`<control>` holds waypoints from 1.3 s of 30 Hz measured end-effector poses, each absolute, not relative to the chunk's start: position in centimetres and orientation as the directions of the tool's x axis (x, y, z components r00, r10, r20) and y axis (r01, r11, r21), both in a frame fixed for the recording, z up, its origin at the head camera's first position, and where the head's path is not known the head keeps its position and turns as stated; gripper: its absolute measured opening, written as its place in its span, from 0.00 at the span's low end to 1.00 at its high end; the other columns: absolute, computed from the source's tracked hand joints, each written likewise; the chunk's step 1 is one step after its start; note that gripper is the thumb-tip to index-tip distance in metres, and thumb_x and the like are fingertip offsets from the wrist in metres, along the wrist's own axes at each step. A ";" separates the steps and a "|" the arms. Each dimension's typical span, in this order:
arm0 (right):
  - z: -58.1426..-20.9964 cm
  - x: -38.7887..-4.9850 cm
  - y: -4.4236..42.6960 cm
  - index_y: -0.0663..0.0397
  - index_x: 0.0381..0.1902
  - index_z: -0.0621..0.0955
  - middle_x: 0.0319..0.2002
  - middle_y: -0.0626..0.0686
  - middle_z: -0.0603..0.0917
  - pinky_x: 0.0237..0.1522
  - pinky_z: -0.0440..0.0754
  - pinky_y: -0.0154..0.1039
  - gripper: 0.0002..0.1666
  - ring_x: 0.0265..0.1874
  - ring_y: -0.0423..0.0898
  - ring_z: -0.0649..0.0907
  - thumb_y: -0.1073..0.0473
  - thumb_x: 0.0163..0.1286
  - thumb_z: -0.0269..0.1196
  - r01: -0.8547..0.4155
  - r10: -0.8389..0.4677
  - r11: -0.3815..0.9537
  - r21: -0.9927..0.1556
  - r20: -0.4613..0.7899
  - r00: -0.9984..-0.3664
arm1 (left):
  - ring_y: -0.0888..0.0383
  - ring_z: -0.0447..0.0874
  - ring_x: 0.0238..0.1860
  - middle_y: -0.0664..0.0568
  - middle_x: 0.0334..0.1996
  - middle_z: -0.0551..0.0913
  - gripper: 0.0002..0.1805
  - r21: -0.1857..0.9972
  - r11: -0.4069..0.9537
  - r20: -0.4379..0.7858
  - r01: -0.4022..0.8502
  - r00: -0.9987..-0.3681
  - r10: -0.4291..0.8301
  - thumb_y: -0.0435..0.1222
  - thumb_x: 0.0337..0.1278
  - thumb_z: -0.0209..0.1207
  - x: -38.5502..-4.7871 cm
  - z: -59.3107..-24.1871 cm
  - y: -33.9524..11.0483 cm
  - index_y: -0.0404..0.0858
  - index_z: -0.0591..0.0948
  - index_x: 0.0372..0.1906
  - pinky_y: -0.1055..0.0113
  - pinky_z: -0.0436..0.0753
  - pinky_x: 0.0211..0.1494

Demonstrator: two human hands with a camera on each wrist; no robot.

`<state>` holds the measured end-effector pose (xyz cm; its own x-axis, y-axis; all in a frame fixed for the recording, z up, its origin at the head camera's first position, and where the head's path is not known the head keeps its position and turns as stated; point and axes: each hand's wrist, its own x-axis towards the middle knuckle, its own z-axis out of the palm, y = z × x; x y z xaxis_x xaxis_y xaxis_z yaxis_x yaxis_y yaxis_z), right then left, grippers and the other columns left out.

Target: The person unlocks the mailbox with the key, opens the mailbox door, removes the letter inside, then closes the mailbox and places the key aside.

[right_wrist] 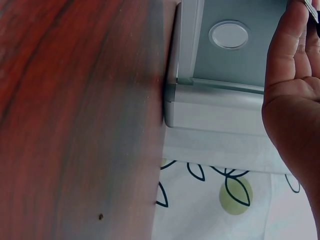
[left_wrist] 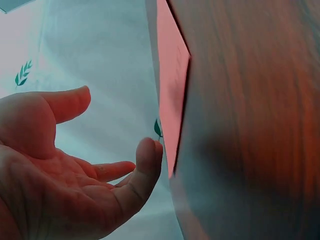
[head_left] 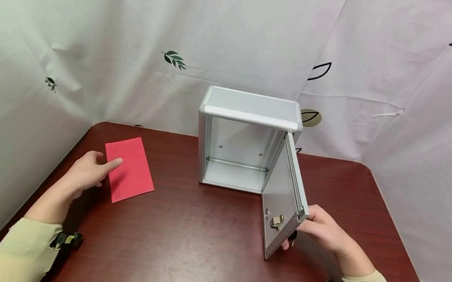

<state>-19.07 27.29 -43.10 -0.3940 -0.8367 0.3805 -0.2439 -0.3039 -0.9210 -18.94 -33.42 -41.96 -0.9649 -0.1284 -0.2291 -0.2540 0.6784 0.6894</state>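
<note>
Red envelope (head_left: 131,172) lies on the worktop (head_left: 180,244) just right of the left hand (head_left: 88,173), by far the nearer one. Long axis runs away from the wearer, far end canted left. I read left fingers as loosely spread, gripping nothing; thumb is over the envelope's left edge, contact unclear. Right hand (head_left: 327,234) is at the door (head_left: 283,196), behind its free edge; fingertips hidden, so I can't tell its grip. Worktop's left edge is tight beside the left hand; I've got room rightward, between envelope and box (head_left: 255,105).
</note>
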 end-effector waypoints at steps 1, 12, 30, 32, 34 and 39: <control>-43.1 -19.1 27.3 0.71 0.49 0.87 0.30 0.72 0.86 0.37 0.90 0.53 0.20 0.32 0.61 0.88 0.79 0.84 0.47 -0.249 -0.837 -0.304 -0.920 0.383 -0.392 | 0.43 0.83 0.43 0.28 0.53 0.77 0.52 0.689 0.683 -0.215 -0.240 -0.969 -0.124 0.59 0.86 0.54 -19.0 -41.9 -33.3 0.14 0.55 0.80 0.59 0.85 0.43; -43.0 -19.0 27.3 0.71 0.48 0.87 0.31 0.72 0.87 0.37 0.91 0.52 0.20 0.32 0.61 0.89 0.78 0.85 0.47 -0.256 -0.841 -0.299 -0.919 0.381 -0.385 | 0.23 0.61 0.79 0.20 0.81 0.59 0.52 0.710 0.685 -0.196 -0.167 -0.980 -0.037 0.59 0.87 0.51 -19.7 -40.8 -30.6 0.19 0.52 0.85 0.30 0.70 0.78; -42.7 -18.9 27.3 0.71 0.48 0.88 0.32 0.73 0.88 0.40 0.92 0.51 0.21 0.33 0.60 0.91 0.78 0.85 0.46 -0.237 -0.844 -0.280 -0.930 0.357 -0.401 | 0.37 0.81 0.73 0.37 0.77 0.77 0.38 0.789 0.590 0.089 0.170 -0.982 0.164 0.52 0.90 0.54 -20.2 -40.9 -24.4 0.31 0.65 0.85 0.38 0.78 0.75; -42.6 -18.9 27.3 0.71 0.48 0.88 0.32 0.74 0.87 0.40 0.93 0.51 0.21 0.33 0.60 0.91 0.77 0.85 0.47 -0.222 -0.846 -0.277 -0.935 0.347 -0.406 | 0.39 0.78 0.75 0.38 0.78 0.75 0.37 0.794 0.575 0.109 0.197 -0.977 0.185 0.50 0.90 0.55 -20.4 -41.0 -23.9 0.31 0.64 0.85 0.38 0.76 0.77; -42.6 -18.9 27.3 0.71 0.48 0.88 0.32 0.74 0.87 0.40 0.92 0.51 0.21 0.33 0.60 0.91 0.77 0.85 0.47 -0.224 -0.846 -0.278 -0.934 0.349 -0.404 | 0.39 0.76 0.77 0.39 0.80 0.74 0.37 0.803 0.555 0.119 0.218 -0.971 0.208 0.49 0.90 0.55 -20.5 -41.0 -23.4 0.31 0.63 0.86 0.37 0.75 0.78; -42.8 -19.0 27.3 0.72 0.49 0.87 0.32 0.72 0.88 0.40 0.92 0.52 0.22 0.34 0.59 0.91 0.79 0.84 0.45 -0.259 -0.842 -0.298 -0.919 0.380 -0.382 | 0.40 0.73 0.80 0.38 0.82 0.71 0.37 0.818 0.516 0.137 0.255 -0.957 0.257 0.46 0.90 0.55 -20.7 -41.1 -22.0 0.31 0.60 0.88 0.38 0.73 0.79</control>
<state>-19.02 27.30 -42.76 -0.3821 -0.8423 0.3802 -0.2587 -0.2975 -0.9190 -20.71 -21.99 -41.09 -0.9568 0.2567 0.1367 0.2553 0.5157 0.8178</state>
